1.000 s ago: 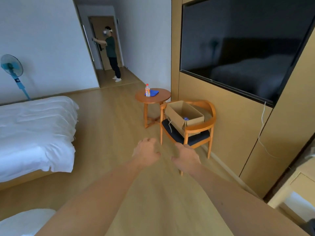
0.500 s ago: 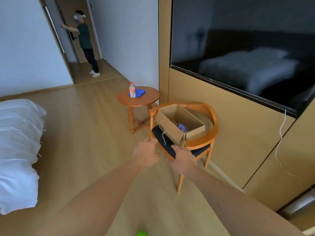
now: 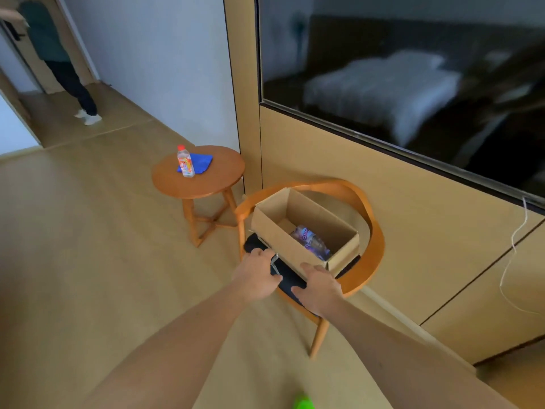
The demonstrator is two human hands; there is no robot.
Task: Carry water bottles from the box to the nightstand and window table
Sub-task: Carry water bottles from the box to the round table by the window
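— Wooden floor (image 3: 88,261) fills the room, and against the panelled wall stands a wooden armchair (image 3: 371,231) with a dark seat cushion. On the seat sits the cardboard box (image 3: 283,240), open at the top. Do you see the bottles?

— Yes. Inside the box, toward its right end, lie water bottles (image 3: 309,239) with purple labels. I cannot count them surely; they look like two, lying on their sides. Their long axis runs along the length of the box, from far-left to near-right.

— And from the hands, which way is that?

— Forward and a little to the right, behind the near wall of the box. The right hand (image 3: 317,286) is nearer: its fingertips are at the lower near corner of the box, just below the bottles. The left hand (image 3: 256,273) is at the near-left part of the box, beside a pale cord (image 3: 274,262) that hangs there.

— What are the hands doing?

— Both arms are stretched forward, palms down. The right hand has its fingers loosely spread and grips nothing. The left hand's fingers bend downward, but I cannot tell if they hold anything.

— So the next move?

— I judge the right hand must rise over the near wall and go down into the box.

— Anything else?

— One bottle (image 3: 185,161) stands upright on the round side table (image 3: 200,184), upon a blue cloth (image 3: 198,162), well apart from the hands.
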